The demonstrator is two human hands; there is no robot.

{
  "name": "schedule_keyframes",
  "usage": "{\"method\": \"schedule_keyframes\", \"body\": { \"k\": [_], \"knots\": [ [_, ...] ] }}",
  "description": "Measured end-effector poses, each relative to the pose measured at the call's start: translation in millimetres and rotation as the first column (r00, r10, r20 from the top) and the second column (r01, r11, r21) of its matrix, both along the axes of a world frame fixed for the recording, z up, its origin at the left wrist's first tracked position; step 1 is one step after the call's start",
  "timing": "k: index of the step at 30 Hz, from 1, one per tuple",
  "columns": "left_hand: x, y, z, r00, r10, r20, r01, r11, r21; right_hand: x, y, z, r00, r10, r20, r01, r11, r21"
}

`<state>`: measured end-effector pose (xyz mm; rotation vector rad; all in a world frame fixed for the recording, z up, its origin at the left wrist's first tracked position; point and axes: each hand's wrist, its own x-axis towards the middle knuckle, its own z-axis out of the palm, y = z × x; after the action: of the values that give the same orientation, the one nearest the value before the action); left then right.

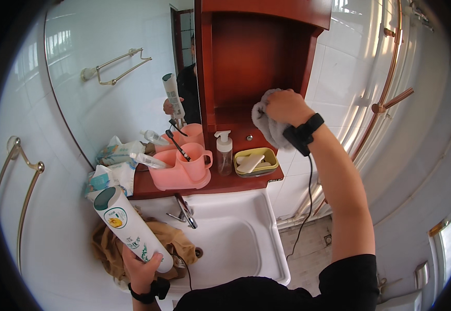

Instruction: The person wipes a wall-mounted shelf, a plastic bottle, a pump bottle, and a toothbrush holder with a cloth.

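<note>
My left hand (141,265) is wrapped round the lower part of a white bottle (135,230) with a dark green top, tilted over the left side of the sink. A brown cloth (106,249) lies in the basin beneath it. At the upper right, my right hand (286,106) grips a grey cloth (269,124) in front of the red-brown cabinet (259,57), by its open shelf. The fingertips are partly hidden in the folds. Each wrist wears a black band, and a thin black cable hangs from the right one.
The white sink (275,233) has a chrome faucet (185,210). Along its back ledge stand a pink toothbrush holder (176,176), a clear pump bottle (225,153), a yellow soap dish (256,161) and a tissue pack (114,176). A mirror (116,98) rises behind; a towel rail (20,207) is at left.
</note>
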<state>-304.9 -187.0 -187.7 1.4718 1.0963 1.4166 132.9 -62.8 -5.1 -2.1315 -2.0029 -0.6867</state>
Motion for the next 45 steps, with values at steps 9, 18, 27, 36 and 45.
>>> {"method": "schedule_keyframes", "body": {
  "k": [9,18,27,36,45],
  "knots": [
    [19.9,9.1,3.4,0.994,-0.105,-0.006,0.105,0.994,-0.008,-32.7,30.0,-7.0,0.937,0.343,0.063,-0.345,0.938,0.025],
    [29.1,4.4,8.5,0.986,-0.157,-0.057,0.158,0.988,0.0,-65.1,37.6,1.8,0.855,0.368,-0.365,-0.373,0.926,0.059],
    [19.2,-4.0,5.1,0.991,-0.126,-0.036,0.126,0.992,-0.008,-88.3,-9.3,5.5,0.709,0.319,-0.629,-0.336,0.937,0.097],
    [16.3,-4.9,7.0,0.992,-0.123,0.004,0.123,0.992,-0.022,-140.9,29.9,-58.2,0.726,0.609,-0.319,-0.143,0.587,0.797],
    [13.5,-4.2,4.4,0.996,-0.095,0.004,0.095,0.995,-0.028,-138.0,49.2,-26.7,0.534,0.657,-0.532,-0.041,0.649,0.76]
  ]
}}
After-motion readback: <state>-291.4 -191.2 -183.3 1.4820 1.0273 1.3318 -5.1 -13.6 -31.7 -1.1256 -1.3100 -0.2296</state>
